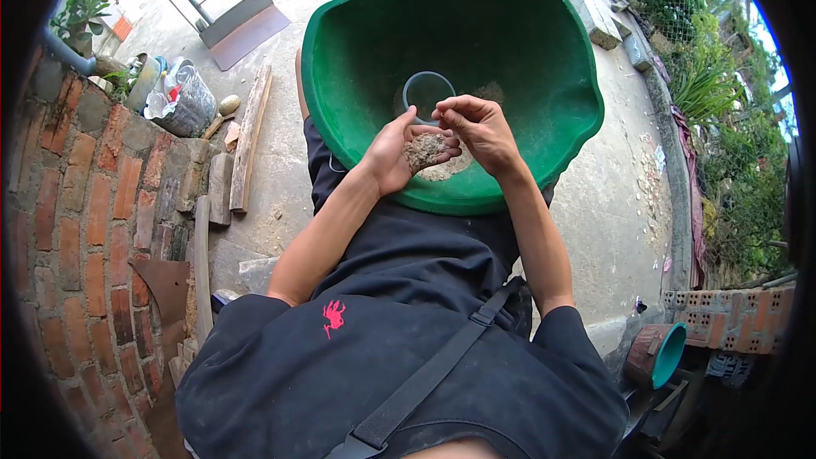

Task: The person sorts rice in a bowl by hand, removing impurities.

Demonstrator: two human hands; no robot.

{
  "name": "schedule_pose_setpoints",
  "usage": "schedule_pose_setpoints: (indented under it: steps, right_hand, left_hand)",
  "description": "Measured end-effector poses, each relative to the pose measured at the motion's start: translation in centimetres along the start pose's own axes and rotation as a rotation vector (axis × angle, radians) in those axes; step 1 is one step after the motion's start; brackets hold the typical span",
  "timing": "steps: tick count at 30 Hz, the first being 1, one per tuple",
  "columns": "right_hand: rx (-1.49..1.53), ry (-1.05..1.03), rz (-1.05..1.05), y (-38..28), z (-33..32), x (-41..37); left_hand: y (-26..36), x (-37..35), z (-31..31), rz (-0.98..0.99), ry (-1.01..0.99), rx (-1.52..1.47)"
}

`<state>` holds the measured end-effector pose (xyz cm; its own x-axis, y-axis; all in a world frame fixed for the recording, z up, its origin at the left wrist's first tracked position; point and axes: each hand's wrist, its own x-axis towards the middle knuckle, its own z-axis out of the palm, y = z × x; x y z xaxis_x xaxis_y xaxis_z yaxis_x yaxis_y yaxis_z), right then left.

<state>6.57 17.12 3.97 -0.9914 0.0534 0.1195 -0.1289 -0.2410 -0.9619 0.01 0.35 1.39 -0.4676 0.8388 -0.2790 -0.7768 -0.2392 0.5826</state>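
My left hand (391, 153) lies palm up and cupped, with a small heap of grey-brown coarse sand (422, 151) in it. Just above and to the right, my right hand (483, 129) is closed in a pinch; whatever is between its fingertips is too small to make out. Both hands are over the near side of a big green tub (544, 42), which sits at my lap. Behind my fingers stands a clear round container (428, 74), its lower part hidden by the hands. More loose sand (450, 172) lies on the tub's bottom.
A brick wall (85, 229) runs along the left, with wooden planks (252, 140) beside it. Farther up are a grey bucket (187, 102) of rubbish and a hand truck (242, 30). At right stand a teal-lined pot (667, 355) and a concrete kerb (680, 178) with plants.
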Motion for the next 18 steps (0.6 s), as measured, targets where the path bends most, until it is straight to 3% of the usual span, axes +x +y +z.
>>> schedule_pose_setpoints:
  steps: [18]
  right_hand:
    - [0.195,-0.074,0.082,0.42,-0.60,-0.10]
  left_hand:
    - [-0.01,0.03,-0.04,0.009,-0.002,0.006]
